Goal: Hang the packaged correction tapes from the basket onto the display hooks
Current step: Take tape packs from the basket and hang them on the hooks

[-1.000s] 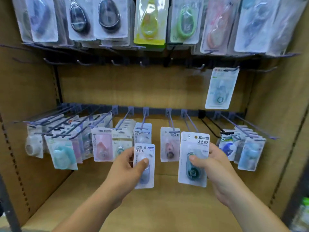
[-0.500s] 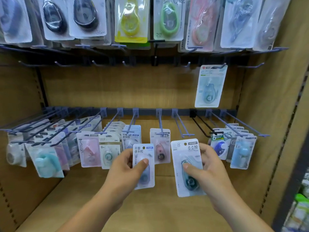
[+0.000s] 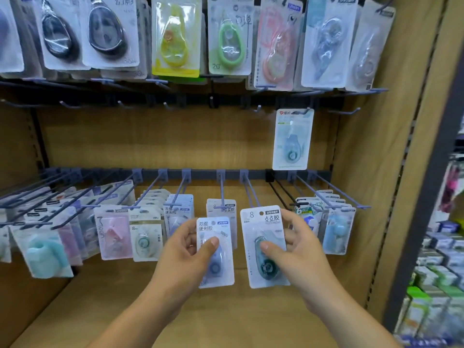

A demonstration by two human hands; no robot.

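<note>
A stationery shop: rows of display hooks [image 3: 221, 189] on a wooden shelf unit [image 3: 371, 172] carry blister-packed correction tapes [image 3: 292, 139]; stocked shelves [image 3: 437, 272] stand at right.

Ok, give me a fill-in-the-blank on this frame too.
1. The left hand holds the left pack, which is ___ than the right pack in the right hand.
2. The right pack bears the digit ___.
3. The middle rail carries just ___ hanging pack.
4. The top-row pack right of the yellow pack is ___.
Missing: smaller; 8; one; green.
</note>
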